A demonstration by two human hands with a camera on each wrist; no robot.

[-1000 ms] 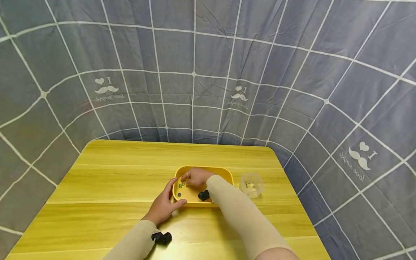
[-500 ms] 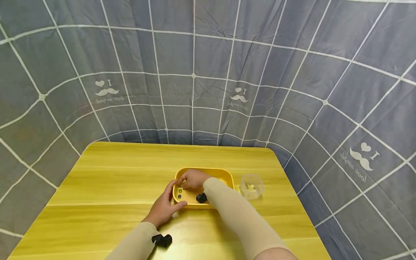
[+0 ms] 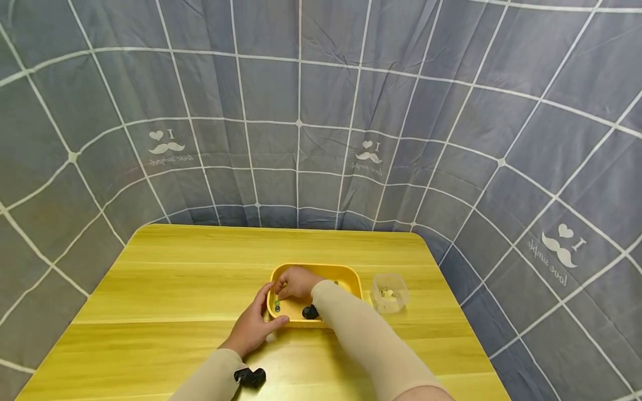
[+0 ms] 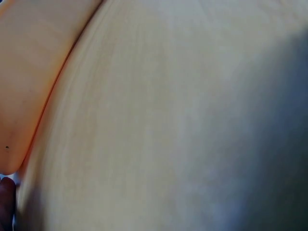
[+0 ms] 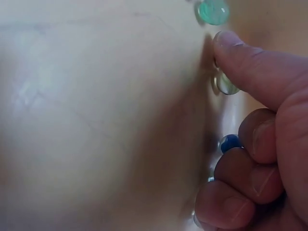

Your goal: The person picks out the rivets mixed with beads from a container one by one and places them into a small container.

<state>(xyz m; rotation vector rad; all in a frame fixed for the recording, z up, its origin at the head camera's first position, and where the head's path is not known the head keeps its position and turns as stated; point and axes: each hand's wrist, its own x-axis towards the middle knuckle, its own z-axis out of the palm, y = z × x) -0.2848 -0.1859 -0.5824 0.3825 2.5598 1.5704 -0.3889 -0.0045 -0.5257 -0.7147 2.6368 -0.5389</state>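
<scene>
A yellow tray on the table holds several glass marbles. My left hand holds the tray's left end, thumb on the near rim and fingers along the left wall. Inside the tray, my right hand works at the left wall with fingers curled downward. In the right wrist view its thumb lies against a clear marble, seemingly pinching it; the index finger is hidden. A green marble lies just past the thumb tip. Beside the curled fingers sits a blue marble.
To the right of the tray stands a clear plastic box with a few small pieces inside. The wooden table reaches back to a grey checked curtain. Another marble shows near the tray's far right side.
My right hand has curled its fingers and shifted slightly nearer along the left wall. The marbles there now sit closer together toward the near corner. My left hand keeps its hold.
</scene>
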